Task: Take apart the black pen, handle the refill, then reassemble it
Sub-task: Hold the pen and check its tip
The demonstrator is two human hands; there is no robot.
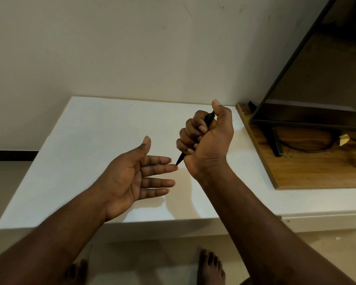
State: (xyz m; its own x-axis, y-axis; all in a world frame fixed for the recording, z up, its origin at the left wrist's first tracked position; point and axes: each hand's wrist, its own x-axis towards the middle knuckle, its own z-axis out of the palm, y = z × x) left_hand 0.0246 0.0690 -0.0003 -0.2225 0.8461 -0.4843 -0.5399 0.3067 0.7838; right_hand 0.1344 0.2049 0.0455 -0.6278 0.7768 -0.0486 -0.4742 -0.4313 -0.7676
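My right hand is closed in a fist around the black pen, thumb up near the pen's top end. The pen runs slanted through the fist, and its pointed tip sticks out below, just touching or nearly touching the fingertips of my left hand. That hand is flat and palm up, fingers apart, with nothing in it, held above the white table. Most of the pen's barrel is hidden by my fingers. No separate refill shows.
A wooden board lies on the table at the right, bearing a black television on a stand with a cable. A plain wall rises behind the table. My bare feet stand on the floor below the table's front edge.
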